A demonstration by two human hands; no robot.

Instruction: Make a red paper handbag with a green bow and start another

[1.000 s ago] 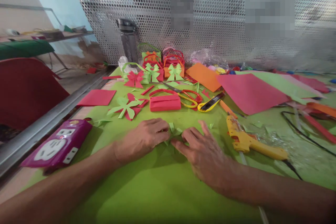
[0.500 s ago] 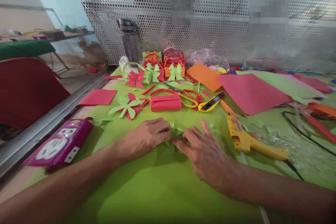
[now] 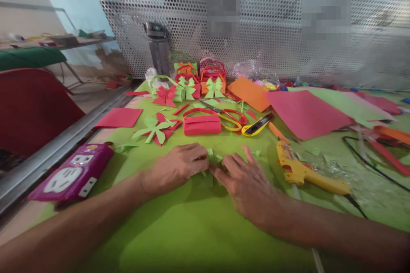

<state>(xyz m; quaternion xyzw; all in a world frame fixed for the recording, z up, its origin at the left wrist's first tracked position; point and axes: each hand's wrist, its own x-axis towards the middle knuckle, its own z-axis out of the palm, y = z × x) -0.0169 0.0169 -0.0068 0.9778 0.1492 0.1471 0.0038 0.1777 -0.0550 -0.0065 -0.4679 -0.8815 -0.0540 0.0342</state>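
Note:
Low over the green table sheet, my left hand (image 3: 181,164) and my right hand (image 3: 246,183) meet around a light green paper bow (image 3: 208,179), mostly hidden by my fingers. Both hands are closed on it, the left from its left side and the right from its right. Just beyond lies a small red paper handbag (image 3: 202,124) with a looped handle. Left of that bag, a green paper bow cutout (image 3: 155,130) rests over red cutouts. Scissors (image 3: 229,117) with red and yellow handles and a yellow box cutter (image 3: 258,124) lie past my right hand.
A yellow glue gun (image 3: 307,175) lies at right, its cord trailing. At left sits a purple power strip (image 3: 75,175). Finished paper handbags (image 3: 213,87) stand at the back beside a grey bottle (image 3: 157,49). Red sheets (image 3: 309,113) and an orange sheet (image 3: 250,94) lie back right.
Both hands stay at the same spot on the green paper piece, with only slight finger movement. The other things have not moved.

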